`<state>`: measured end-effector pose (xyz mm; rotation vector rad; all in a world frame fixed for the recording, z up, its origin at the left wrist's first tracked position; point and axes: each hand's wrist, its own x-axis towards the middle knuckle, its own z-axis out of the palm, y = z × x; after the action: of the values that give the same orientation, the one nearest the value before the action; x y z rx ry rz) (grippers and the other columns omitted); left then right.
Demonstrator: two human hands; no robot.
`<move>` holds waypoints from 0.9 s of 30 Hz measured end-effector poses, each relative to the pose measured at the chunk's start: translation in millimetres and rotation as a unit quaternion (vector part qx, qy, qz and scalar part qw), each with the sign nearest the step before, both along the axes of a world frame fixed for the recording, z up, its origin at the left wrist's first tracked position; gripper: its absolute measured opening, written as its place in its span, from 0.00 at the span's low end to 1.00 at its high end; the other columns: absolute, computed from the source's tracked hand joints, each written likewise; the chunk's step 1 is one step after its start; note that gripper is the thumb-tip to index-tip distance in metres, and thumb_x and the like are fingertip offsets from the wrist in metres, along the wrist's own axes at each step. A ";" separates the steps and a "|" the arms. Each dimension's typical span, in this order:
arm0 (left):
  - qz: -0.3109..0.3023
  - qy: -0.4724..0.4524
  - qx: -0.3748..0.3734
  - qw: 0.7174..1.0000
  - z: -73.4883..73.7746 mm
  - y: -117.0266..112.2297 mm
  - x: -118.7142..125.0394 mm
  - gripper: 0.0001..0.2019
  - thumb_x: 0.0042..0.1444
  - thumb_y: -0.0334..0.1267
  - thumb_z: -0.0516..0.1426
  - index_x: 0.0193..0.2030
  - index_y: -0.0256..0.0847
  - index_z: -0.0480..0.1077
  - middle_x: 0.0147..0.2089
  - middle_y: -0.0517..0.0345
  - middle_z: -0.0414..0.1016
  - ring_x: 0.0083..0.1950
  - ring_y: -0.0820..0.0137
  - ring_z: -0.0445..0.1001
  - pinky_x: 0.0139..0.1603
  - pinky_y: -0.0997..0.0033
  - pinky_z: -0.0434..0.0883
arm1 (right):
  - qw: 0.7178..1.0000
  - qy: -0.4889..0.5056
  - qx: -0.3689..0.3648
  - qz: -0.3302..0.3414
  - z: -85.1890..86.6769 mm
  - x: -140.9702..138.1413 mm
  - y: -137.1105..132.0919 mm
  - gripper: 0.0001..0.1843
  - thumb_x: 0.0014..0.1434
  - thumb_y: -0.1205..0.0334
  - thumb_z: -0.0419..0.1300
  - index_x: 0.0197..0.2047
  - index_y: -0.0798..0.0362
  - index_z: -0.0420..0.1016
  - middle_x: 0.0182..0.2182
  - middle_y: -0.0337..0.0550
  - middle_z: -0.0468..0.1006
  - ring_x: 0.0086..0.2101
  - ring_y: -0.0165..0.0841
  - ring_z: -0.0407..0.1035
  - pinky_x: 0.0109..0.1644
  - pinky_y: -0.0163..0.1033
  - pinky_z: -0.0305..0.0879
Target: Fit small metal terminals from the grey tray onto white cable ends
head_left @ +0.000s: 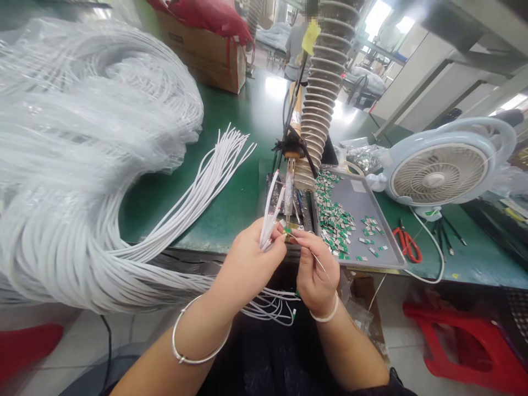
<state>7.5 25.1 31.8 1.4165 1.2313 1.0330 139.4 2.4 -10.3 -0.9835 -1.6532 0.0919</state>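
Green table (239,206) — white cables (200,192), tray (367,201), pliers (409,246), fan (441,171).

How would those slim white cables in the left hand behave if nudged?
The slim white cables would probably feel springy rather than limp, since they stick out past the left hand without drooping. Nudged sideways, they might spread, as their tips sit apart.

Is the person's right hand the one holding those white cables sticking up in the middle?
No, the left hand holds the white cables, while the right hand holds a thin wire.
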 end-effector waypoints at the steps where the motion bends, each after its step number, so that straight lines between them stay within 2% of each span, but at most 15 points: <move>1: 0.000 0.001 0.002 1.000 0.3 0.2 -0.3 0.06 0.51 0.35 0.54 0.25 0.42 0.63 0.35 0.60 0.73 0.38 0.68 0.71 0.37 0.71 0.65 | 1.000 -0.001 0.003 0.000 0.8 -0.2 0.5 0.14 0.58 0.75 0.50 0.46 0.53 0.69 0.41 0.48 0.77 0.44 0.34 0.73 0.45 0.43 0.73; 27: 0.015 0.004 0.017 1.000 8.6 -0.9 -2.7 0.05 0.51 0.35 0.54 0.26 0.42 0.65 0.34 0.61 0.74 0.36 0.69 0.71 0.35 0.73 0.65 | 1.000 -0.017 0.008 0.004 12.7 -4.3 4.9 0.13 0.58 0.74 0.51 0.44 0.53 0.69 0.41 0.49 0.77 0.44 0.35 0.72 0.46 0.45 0.72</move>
<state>4.8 24.2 40.4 1.4331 1.2496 1.0736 135.1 7.3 2.4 -0.9703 -1.6864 0.0672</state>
